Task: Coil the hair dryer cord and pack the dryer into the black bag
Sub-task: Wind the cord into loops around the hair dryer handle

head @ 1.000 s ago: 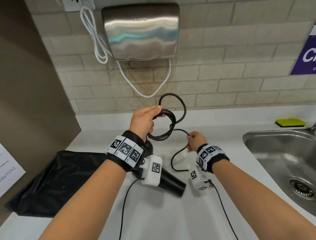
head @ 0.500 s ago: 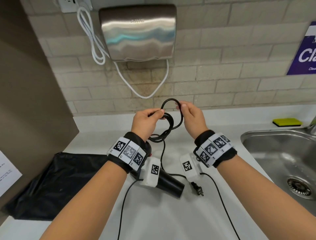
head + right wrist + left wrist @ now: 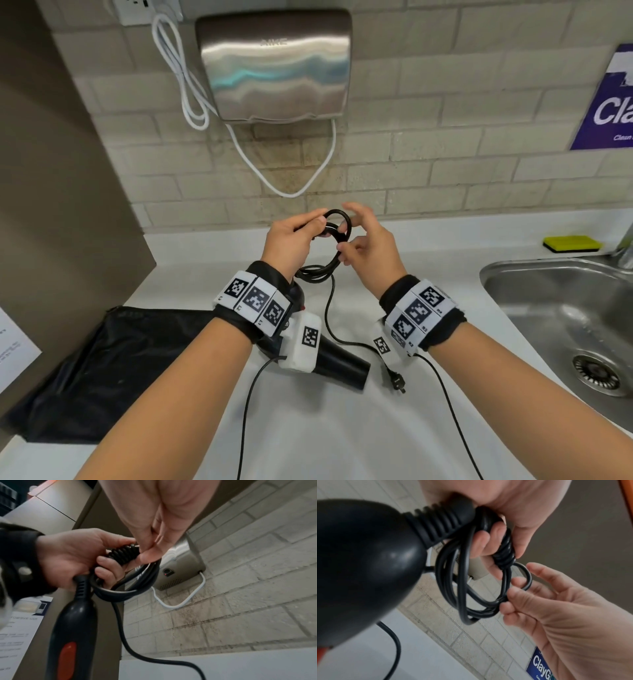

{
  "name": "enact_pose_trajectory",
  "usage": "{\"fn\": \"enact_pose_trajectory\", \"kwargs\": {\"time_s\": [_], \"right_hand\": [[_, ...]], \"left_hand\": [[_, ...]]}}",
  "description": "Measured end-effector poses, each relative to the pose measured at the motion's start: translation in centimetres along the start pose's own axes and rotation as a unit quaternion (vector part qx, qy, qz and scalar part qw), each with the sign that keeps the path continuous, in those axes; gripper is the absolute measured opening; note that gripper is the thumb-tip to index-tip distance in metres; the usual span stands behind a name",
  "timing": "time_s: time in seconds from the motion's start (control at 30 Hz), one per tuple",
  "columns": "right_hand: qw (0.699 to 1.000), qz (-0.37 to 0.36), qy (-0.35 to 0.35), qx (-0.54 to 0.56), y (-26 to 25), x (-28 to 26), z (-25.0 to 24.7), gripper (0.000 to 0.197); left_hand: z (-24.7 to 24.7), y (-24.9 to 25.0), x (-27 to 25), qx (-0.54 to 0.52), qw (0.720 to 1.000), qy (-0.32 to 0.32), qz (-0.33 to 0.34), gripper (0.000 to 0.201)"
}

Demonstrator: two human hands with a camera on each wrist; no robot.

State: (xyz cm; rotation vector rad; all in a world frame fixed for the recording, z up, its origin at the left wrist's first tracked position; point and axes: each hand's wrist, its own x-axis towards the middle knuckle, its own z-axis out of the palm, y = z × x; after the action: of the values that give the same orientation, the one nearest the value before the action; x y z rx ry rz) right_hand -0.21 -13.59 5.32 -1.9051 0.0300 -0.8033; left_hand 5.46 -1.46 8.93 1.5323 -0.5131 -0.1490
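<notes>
hands closing a cord loop above the counter

since half a second ago, the right hand (image 3: 371, 253) has dropped a little along the coil and its upper fingers have spread, while the cord's top loop looks smaller.

both hands are raised in front of a tiled wall. the left hand (image 3: 291, 240) has its fingers curled round the bundled loops of the black cord (image 3: 471, 582), pinching them together near the ribbed strain relief where the cord leaves the hair dryer (image 3: 337, 365). the dryer hangs below that hand; in the head view only its barrel shows, the handle being hidden behind the left wrist band and its white camera block. the right hand pinches the lower side of the coil between thumb and a finger, with the other fingers loosely extended; exactly which fingers touch is hard to make out. a free length of cord trails down to the white counter (image 3: 308, 428), ending at the plug (image 3: 397, 383) lying there.

the black bag (image 3: 113, 370) lies flat on the counter at the left, partly cut off by the forearm. a steel sink (image 3: 534, 301) sits at the right, cropped by the frame edge, with a yellow sponge (image 3: 572, 243) behind it.
</notes>
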Motion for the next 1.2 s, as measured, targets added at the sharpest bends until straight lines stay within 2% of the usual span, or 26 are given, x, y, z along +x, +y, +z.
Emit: {"fn": "enact_pose_trajectory", "kwargs": {"time_s": [0.03, 0.1, 0.2, 0.27, 0.37, 0.5, 0.7, 0.87, 0.93, 1.07, 1.13, 1.2], "right_hand": [[1.0, -0.015, -0.002, -0.016, 0.0, -0.1, 0.1, 0.049], [0.999, -0.035, 0.011, -0.025, 0.1, -0.5, 0.3, 0.035], [0.998, -0.03, 0.045, 0.039, -0.2, -0.3, 0.4, 0.013], [0.994, -0.034, 0.06, 0.081, -0.3, 0.3, 0.2, 0.019], [0.993, -0.028, 0.023, 0.117, -0.3, 1.2, -0.2, 0.032], [0.997, -0.027, -0.021, 0.067, 0.1, 1.3, -0.5, 0.038], [0.993, -0.107, -0.03, -0.047, -0.4, 1.2, 0.7, 0.058], [0.997, -0.057, 0.005, -0.054, 0.0, 0.8, 1.5, 0.054], [0.998, -0.033, -0.021, -0.042, 0.2, 0.8, 1.4, 0.044], [0.982, 0.005, -0.143, -0.122, 1.0, 1.1, 0.4, 0.027], [0.977, 0.012, -0.17, -0.13, 1.2, 1.1, -0.5, 0.006], [0.974, 0.004, -0.186, -0.13, 1.4, 1.1, -1.5, 0.016]], "left_hand": [[0.0, 0.0, 0.0, 0.001, 1.0, -0.002, 0.002, 0.026], [0.2, 0.1, -0.1, 0.003, 1.0, -0.002, 0.003, 0.026], [0.2, 0.1, 0.0, 0.003, 1.0, 0.001, -0.009, 0.023], [0.1, 0.1, 0.0, -0.004, 1.0, 0.003, -0.022, 0.022], [-0.4, 0.2, -0.2, -0.016, 0.999, -0.015, -0.035, 0.017], [-0.7, 0.4, -0.5, -0.012, 0.998, -0.044, -0.035, 0.016], [-0.4, 0.7, -1.1, 0.004, 0.997, -0.074, -0.039, 0.015], [-0.1, 0.8, -1.6, 0.012, 0.998, -0.058, -0.01, 0.01], [0.0, 0.9, -1.6, -0.003, 0.998, -0.058, 0.0, 0.012], [0.2, 0.5, -1.1, 0.032, 0.998, -0.052, 0.019, 0.009], [0.0, 0.3, -0.8, 0.039, 0.998, -0.05, 0.015, 0.01], [-0.2, 0.3, -0.6, 0.025, 0.999, -0.037, 0.008, 0.016]]}}
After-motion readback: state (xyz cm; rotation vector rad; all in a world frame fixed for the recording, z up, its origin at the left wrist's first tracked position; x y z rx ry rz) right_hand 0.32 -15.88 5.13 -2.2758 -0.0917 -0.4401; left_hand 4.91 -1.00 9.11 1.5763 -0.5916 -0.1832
